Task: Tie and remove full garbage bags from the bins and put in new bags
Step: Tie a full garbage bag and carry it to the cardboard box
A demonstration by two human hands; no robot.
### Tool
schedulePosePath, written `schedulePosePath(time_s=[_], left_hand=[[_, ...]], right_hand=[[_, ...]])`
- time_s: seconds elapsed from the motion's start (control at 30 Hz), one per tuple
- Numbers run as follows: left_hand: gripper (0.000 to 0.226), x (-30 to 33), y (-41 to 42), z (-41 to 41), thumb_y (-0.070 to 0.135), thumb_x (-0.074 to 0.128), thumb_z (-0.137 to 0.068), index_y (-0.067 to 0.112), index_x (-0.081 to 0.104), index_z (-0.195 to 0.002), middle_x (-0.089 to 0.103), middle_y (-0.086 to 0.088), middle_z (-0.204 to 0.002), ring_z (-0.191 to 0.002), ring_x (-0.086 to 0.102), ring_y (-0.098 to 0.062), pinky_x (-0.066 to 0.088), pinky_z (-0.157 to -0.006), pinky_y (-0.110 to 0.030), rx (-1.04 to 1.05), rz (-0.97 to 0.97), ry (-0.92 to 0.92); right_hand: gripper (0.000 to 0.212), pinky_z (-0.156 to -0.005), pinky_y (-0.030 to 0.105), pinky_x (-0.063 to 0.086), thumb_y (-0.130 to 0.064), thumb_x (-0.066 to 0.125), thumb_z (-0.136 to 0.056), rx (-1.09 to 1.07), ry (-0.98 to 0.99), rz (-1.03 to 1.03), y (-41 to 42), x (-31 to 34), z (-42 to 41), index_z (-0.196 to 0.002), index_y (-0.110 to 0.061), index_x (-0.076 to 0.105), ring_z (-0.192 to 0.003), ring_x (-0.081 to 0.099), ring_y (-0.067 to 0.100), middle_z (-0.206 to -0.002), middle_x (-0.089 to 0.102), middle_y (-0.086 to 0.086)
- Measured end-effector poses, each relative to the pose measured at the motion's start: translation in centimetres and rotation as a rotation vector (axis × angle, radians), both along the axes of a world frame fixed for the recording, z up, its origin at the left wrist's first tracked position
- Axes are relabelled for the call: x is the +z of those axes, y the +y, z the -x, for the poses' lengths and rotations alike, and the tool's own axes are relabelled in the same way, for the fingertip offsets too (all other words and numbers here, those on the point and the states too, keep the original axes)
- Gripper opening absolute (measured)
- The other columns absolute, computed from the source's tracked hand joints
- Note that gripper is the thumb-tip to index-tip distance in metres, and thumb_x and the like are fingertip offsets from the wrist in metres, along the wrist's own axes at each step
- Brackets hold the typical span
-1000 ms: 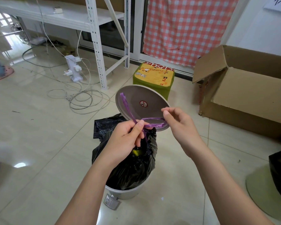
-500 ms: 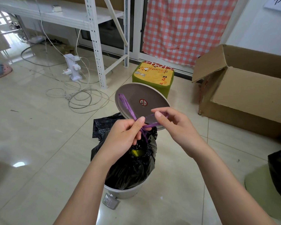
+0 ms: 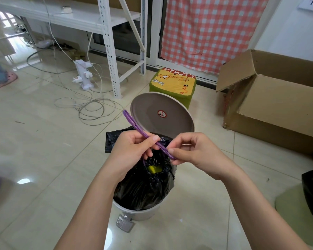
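Tiled floor point(image 3: 43, 168); both hands, left point(image 3: 132, 150) & right point(image 3: 193, 154), pinch purple drawstring point(image 3: 134, 123) just above black bag point(image 3: 145, 186) in bin point(image 3: 134, 212).

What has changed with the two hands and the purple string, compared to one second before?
The right hand moved left, toward the left hand, and now pinches the purple drawstring just beside it, nearly touching. The loop that stretched sideways between the hands is gone; the string now runs as one slanted line. The left hand keeps its grip. The black bag, the bin and the raised lid stayed.
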State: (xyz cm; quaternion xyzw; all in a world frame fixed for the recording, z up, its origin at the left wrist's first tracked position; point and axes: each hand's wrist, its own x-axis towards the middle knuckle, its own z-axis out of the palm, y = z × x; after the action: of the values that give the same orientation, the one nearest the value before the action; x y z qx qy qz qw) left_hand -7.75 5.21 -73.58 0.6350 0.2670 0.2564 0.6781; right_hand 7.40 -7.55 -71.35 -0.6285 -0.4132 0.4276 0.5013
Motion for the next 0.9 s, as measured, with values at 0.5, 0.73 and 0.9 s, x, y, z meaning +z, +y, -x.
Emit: schedulePosePath(time_s=[0.5, 0.73, 0.9], left_hand=[[0.014, 0.5, 0.2, 0.7, 0.000, 0.075, -0.078, 0.014, 0.074, -0.079, 0.070, -0.001, -0.067, -0.062, 0.065, -0.008, 0.049, -0.061, -0.015, 0.043, -0.124, 0.071], [0.019, 1.0, -0.2, 0.6, -0.008, 0.072, -0.076, 0.011, 0.074, -0.077, 0.072, -0.008, -0.074, -0.071, 0.070, -0.016, 0.053, -0.067, -0.019, 0.025, -0.211, 0.041], [0.023, 1.2, -0.4, 0.8, -0.011, 0.071, -0.075, 0.012, 0.074, -0.075, 0.072, -0.008, -0.071, -0.068, 0.070, -0.017, 0.053, -0.065, -0.020, 0.026, -0.225, 0.023]], right_hand=[[0.020, -0.085, 0.029, 0.052, -0.022, 0.053, -0.099, -0.019, -0.338, 0.029, 2.0, -0.3, 1.3, -0.103, -0.023, 0.073, -0.088, 0.067, 0.002, -0.088, 0.074, -0.010], [0.022, -0.094, 0.045, 0.049, -0.018, 0.053, -0.099, 0.041, -0.266, 0.091, 2.0, -0.8, 1.5, -0.101, -0.028, 0.073, -0.093, 0.066, 0.025, -0.095, 0.073, 0.009], [0.025, -0.096, 0.035, 0.050, -0.013, 0.058, -0.096, 0.099, -0.196, 0.099, 2.0, -0.8, 1.4, -0.102, -0.032, 0.073, -0.087, 0.065, 0.009, -0.090, 0.074, 0.007]])
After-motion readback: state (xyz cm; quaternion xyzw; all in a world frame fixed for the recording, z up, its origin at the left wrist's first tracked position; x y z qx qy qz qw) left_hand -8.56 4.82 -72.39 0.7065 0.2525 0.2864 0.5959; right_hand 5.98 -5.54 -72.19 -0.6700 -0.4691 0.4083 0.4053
